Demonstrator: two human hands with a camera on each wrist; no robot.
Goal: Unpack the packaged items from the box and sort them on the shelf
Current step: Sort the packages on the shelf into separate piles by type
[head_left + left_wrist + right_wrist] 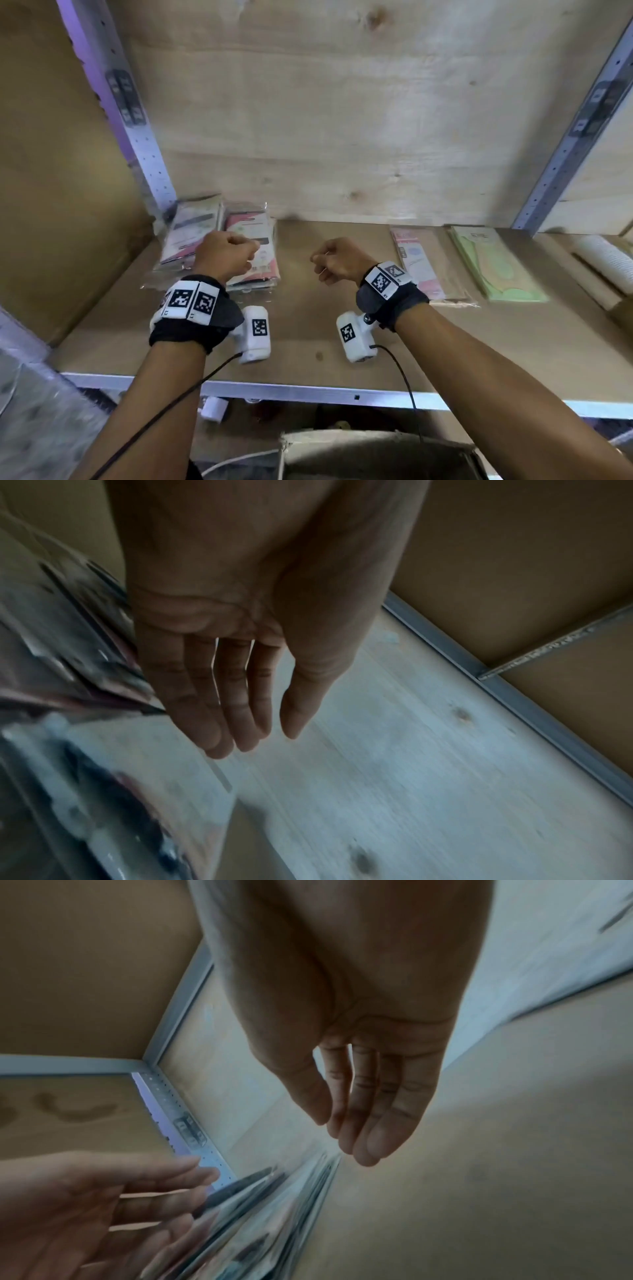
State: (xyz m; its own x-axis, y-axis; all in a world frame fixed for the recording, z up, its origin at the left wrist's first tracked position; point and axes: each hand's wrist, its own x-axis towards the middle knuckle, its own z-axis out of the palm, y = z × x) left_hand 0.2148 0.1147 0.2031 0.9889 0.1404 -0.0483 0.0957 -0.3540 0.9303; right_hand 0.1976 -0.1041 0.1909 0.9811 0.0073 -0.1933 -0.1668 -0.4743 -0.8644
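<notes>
Both hands, my left hand (224,251) and right hand (337,258), hang loose and hold nothing above the shelf (342,342), the packets (239,240) stacked just beyond my nearer left, long axis running toward the back.

Pale green packet (496,263), brown shelf (342,335)

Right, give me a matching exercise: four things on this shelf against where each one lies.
Things:
1. stack of clear-wrapped packets
2. pink packet
3. green packet
4. white roll

Places:
A. far right end
B. left end, by the post
C. just right of the right hand
D. between pink packet and roll

Pairs: 1-B, 2-C, 3-D, 4-A
</notes>
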